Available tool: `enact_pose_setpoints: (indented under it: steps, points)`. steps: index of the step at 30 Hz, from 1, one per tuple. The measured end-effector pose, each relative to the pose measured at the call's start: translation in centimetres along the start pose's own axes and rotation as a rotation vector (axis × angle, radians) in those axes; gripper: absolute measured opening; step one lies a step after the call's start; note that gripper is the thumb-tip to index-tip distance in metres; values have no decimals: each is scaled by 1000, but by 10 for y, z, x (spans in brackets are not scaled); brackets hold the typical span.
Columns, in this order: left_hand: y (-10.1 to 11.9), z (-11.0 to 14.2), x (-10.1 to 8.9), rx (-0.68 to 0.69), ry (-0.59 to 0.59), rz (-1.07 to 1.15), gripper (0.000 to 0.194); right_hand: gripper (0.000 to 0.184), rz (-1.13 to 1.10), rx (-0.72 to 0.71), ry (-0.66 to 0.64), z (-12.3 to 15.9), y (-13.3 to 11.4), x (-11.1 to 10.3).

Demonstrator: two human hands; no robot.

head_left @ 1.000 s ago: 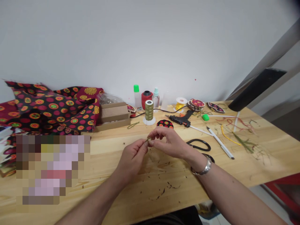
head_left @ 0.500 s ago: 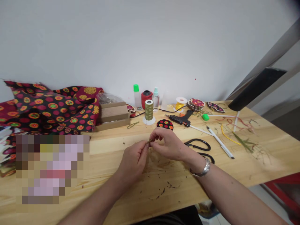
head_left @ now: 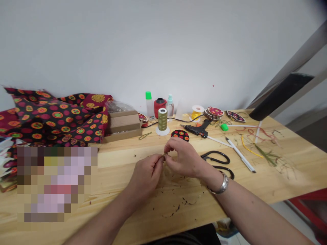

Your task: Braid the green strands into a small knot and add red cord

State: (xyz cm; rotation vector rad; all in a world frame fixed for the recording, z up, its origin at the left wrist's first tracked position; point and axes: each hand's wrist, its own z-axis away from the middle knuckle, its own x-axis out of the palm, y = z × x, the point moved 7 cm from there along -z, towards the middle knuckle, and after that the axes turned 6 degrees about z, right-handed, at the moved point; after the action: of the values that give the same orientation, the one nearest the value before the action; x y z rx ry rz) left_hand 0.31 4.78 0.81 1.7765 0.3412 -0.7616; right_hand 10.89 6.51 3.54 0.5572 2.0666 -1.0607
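Note:
My left hand (head_left: 147, 172) and my right hand (head_left: 182, 157) meet over the middle of the wooden table, fingertips touching. Both are closed in a pinch on a tiny dark bit, too small to name. A silver bracelet circles my right wrist. Just beyond the right hand lies a round patterned fabric piece (head_left: 180, 135), partly covered by it. Behind the hands stands a spool of olive thread (head_left: 162, 120). Black-handled scissors (head_left: 217, 157) lie beside my right wrist, their blades hidden under the hand.
A black glue gun (head_left: 198, 129) with its cord, a white pen (head_left: 240, 154) and loose threads (head_left: 267, 154) lie to the right. Bottles, a red spool (head_left: 160, 108) and a yellow spool (head_left: 197, 113) line the wall. At left are a cardboard box (head_left: 122, 126) and heaped patterned fabric (head_left: 56, 115).
The pinched fingertips have shifted very slightly to the right, and the bit between them shows less. Everything on the table stays in place.

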Motion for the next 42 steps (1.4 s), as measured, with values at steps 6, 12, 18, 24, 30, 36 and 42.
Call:
enact_pose_setpoints:
  steps: [6, 12, 18, 24, 30, 36, 42]
  points:
    - [0, -1, 0, 5, 3, -13, 23, 8, 23, 10, 16, 0, 2, 0]
    - [1, 1, 1, 4, -5, -7, 25, 6, -2, 57, 42, 1, 5, -1]
    - [0, 1, 2, -9, -37, 32, 27, 2, 3, 123, 59, 1, 11, 2]
    - [-4, 0, 1, -61, -22, 111, 28, 2, -45, 181, 53, 0, 15, 5]
    - [-10, 0, -3, -153, 22, 185, 25, 12, -350, 289, -157, -2, 20, 13]
    - [-8, -1, -5, -143, 27, 182, 26, 15, -481, 365, -220, -2, 22, 16]
    - [-7, -1, -2, -116, 13, 186, 27, 12, -485, 356, -207, 0, 23, 21]
